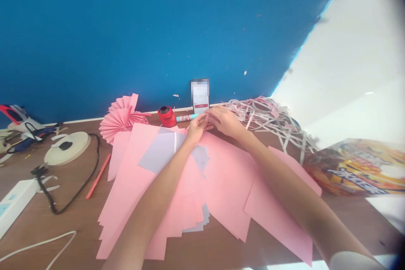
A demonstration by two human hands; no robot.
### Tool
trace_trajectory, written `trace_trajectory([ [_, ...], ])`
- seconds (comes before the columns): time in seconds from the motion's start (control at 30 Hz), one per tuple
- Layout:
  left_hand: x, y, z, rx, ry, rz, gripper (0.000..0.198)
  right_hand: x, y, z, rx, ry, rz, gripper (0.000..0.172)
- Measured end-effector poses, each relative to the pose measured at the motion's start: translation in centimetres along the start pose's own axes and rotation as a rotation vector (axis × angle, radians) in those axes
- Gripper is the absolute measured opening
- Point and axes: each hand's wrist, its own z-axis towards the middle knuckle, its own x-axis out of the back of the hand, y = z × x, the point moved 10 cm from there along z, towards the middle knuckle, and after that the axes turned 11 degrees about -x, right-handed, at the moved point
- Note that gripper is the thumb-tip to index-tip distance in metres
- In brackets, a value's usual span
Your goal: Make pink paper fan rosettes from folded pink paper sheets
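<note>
My left hand (196,128) and my right hand (223,120) meet above the far edge of the paper, their fingers closed and touching. What they pinch is hidden between the fingertips. A light-blue glue stick (186,118) with red markings lies just left of the fingers; its right end reaches up to them, and I cannot tell whether they touch it. Beneath my forearms spread overlapping pink paper sheets (230,177). Grey-purple paper pieces (163,149) lie among them, one with a white strip across it.
A phone (200,95) leans against the blue wall beside a red spool (167,117). Pleated pink paper fans (122,118) stand left. Shredded paper strips (268,116) and a snack packet (357,168) lie right. A red pen (98,176), white tape roll (68,148) and power strip (15,202) are left.
</note>
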Motion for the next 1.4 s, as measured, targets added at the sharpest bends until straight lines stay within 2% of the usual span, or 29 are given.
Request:
trace_trajectory([
  [0.83, -0.30, 0.04, 0.18, -0.032, -0.054, 0.068, 0.047, -0.02, 0.34, -0.02, -0.026, -0.025, 0.004, 0.033],
  [1.07, -0.49, -0.23, 0.15, -0.016, -0.065, 0.058, 0.047, -0.53, -0.40, -0.12, 0.046, -0.106, -0.016, 0.039],
  [1.4, -0.27, -0.23, 0.10, -0.002, -0.036, 0.014, 0.048, 0.02, 0.07, -0.14, 0.009, -0.042, -0.026, 0.035],
])
